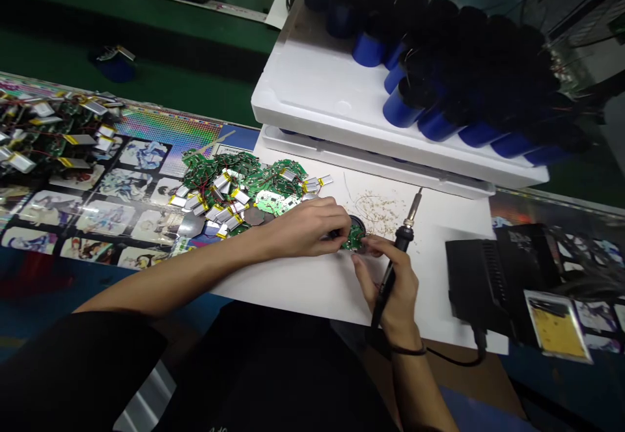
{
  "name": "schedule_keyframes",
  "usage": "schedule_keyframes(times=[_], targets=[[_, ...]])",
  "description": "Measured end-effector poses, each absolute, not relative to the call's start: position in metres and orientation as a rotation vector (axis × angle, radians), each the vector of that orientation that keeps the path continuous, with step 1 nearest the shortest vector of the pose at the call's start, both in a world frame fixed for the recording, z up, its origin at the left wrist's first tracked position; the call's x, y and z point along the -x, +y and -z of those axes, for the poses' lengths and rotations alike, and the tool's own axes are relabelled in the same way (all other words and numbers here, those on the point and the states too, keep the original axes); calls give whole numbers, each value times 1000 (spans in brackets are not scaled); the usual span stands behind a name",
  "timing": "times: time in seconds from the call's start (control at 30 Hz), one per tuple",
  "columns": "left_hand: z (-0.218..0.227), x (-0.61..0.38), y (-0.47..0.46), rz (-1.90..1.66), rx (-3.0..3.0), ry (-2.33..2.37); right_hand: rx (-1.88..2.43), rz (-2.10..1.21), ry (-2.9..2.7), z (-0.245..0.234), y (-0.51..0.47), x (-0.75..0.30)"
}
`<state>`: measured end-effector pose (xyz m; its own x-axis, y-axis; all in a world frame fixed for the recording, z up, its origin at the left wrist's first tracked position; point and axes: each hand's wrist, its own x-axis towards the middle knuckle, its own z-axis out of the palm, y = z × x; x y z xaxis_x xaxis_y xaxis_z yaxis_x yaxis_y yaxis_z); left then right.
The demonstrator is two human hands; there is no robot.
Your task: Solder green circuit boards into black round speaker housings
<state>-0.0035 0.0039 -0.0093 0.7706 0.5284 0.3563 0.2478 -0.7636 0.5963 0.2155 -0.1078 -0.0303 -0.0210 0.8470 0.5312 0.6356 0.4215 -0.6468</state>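
My left hand [307, 227] is closed, pinching a small round green circuit board [352, 239] with a black part behind it, on the white sheet [439, 217]. My right hand [393, 285] is closed around the black handle of a soldering iron [401, 243], whose metal tip points up and away from me; its fingertips also touch the board. Just left of my hands lies a pile of green circuit boards with silver batteries [244, 191].
A white foam tray [317, 87] holding several blue and black cylinders [439, 61] stands behind the white sheet. A black soldering station [488, 276] sits at the right. Solder scraps [381, 207] lie near the iron. More boards with batteries [49, 133] cover the left.
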Motion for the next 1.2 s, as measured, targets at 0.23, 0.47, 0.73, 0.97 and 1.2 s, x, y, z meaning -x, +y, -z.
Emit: schedule_keyframes(times=[0.23,0.47,0.73,0.97,1.2], targets=[[7,4,5,-692,-2390,568,1300,-302,-1751,33,-102,-218],[8,2,4,-731,-2340,514,1271,-353,-1762,33,-95,-227],[8,-1,-1,-669,-2389,592,1296,-398,-1729,23,-102,-226],[5,-5,-5,-626,-2528,669,1182,-552,-1187,-1,-115,-234],[4,-6,-4,-609,-2542,675,1316,-334,-1253,2,-142,-258]])
